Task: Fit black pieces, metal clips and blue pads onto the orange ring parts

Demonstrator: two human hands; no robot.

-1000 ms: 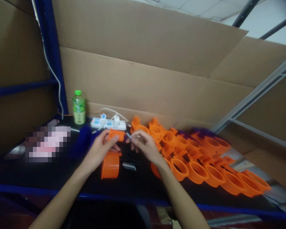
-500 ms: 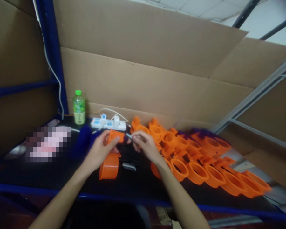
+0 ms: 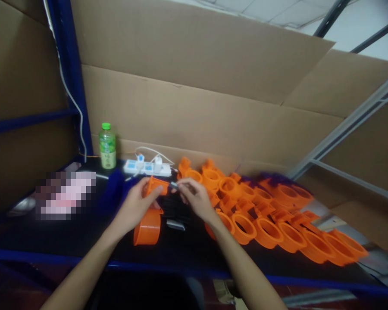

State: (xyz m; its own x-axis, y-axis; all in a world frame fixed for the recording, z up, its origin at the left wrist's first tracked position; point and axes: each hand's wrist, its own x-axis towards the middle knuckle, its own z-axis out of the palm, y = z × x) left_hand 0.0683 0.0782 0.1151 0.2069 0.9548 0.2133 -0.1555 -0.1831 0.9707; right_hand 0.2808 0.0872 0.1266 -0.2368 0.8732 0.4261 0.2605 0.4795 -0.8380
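My left hand (image 3: 134, 206) is closed around an orange plastic part (image 3: 159, 187), its thumb lying along the near side. An orange ring (image 3: 148, 228) shows just below that hand; whether it belongs to the held part, I cannot tell. At the right end of the part, my right hand (image 3: 197, 199) pinches a small grey piece (image 3: 173, 184), too small and blurred to name. Under the hands lie several dark strips (image 3: 177, 207) and a silver-grey flat piece (image 3: 175, 224) on the black tabletop (image 3: 187, 252).
Rows of orange ringed plastic parts (image 3: 268, 232) cover the right side. Behind my hands sits a white power strip (image 3: 148, 168) with plugs and cables. A green-capped bottle (image 3: 107, 146) stands at the back left, near a blue cloth (image 3: 111, 191). Cardboard (image 3: 194, 107) walls the back.
My right hand has shifted slightly, and the small grey piece now lies closer to the end of the orange part. The left hand keeps its hold almost unmoved.
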